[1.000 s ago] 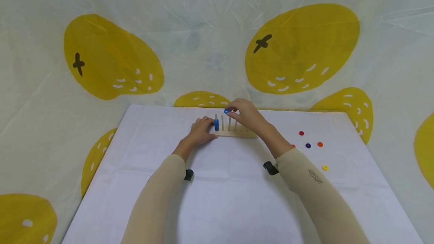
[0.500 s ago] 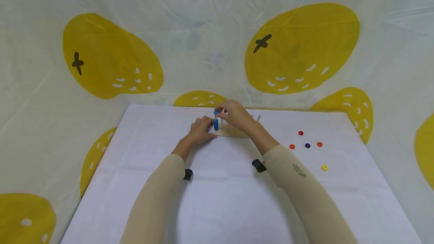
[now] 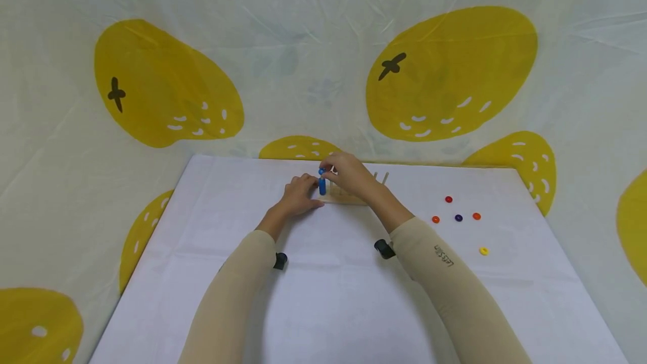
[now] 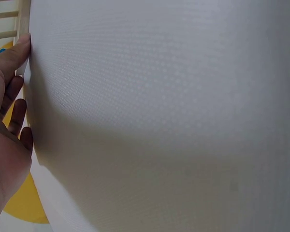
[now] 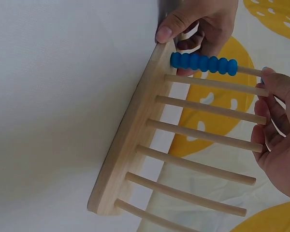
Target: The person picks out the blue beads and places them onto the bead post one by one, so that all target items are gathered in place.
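Note:
A wooden peg stand [image 5: 130,130] carries a row of upright pegs. Several blue ring beads [image 5: 203,63] are stacked on its leftmost peg, reaching partway up. My left hand [image 3: 299,195] grips the stand's left end, thumb on the front of the base and fingers behind it. At the top of that same peg, my right hand [image 3: 351,176] pinches one more blue bead [image 3: 321,171] between thumb and fingertips. In the right wrist view that bead is mostly hidden by the thumb, and bare peg shows between it and the stack. The other pegs hold no beads.
Loose beads lie on the white table right of the stand: a red one [image 3: 449,199], an orange one [image 3: 477,216], another orange one [image 3: 436,219], a dark purple one [image 3: 458,218] and a yellow one [image 3: 483,251]. A lemon-print cloth [image 3: 303,60] hangs behind the table.
My right hand has moved left with the blue bead, from above the middle pegs onto the leftmost peg, then slightly down. My left hand has stayed on the stand.

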A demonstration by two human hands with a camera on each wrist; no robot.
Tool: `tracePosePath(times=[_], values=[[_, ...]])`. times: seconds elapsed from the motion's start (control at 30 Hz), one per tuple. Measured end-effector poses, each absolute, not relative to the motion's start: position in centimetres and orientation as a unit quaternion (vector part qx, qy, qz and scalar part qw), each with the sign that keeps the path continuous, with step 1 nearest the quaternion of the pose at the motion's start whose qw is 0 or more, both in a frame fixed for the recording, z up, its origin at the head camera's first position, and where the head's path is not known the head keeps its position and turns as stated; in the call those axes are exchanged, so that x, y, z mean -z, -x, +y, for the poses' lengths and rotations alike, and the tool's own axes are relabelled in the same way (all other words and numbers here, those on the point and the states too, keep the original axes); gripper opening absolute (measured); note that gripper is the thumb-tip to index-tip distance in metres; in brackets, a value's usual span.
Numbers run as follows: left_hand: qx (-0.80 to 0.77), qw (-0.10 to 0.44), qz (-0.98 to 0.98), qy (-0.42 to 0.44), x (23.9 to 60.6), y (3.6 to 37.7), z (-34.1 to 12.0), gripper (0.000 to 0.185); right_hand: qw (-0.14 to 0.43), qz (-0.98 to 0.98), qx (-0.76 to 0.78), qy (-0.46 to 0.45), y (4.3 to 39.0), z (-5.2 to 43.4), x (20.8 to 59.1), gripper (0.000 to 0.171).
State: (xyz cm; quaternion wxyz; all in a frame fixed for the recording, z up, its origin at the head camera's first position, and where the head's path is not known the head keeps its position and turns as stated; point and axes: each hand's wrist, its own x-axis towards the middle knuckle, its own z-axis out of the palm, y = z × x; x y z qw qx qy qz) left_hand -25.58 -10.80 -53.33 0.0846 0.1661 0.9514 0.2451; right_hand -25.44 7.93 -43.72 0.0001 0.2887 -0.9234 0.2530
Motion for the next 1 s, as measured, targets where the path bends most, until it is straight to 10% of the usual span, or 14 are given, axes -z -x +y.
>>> tracePosePath(times=[1.0], values=[[-0.243, 0.085, 0.954, -0.155, 53.40, 25.22, -10.57, 0.061, 0.001, -0.928, -0.252, -0.275, 25.21, 8.75, 43.61, 0.019]])
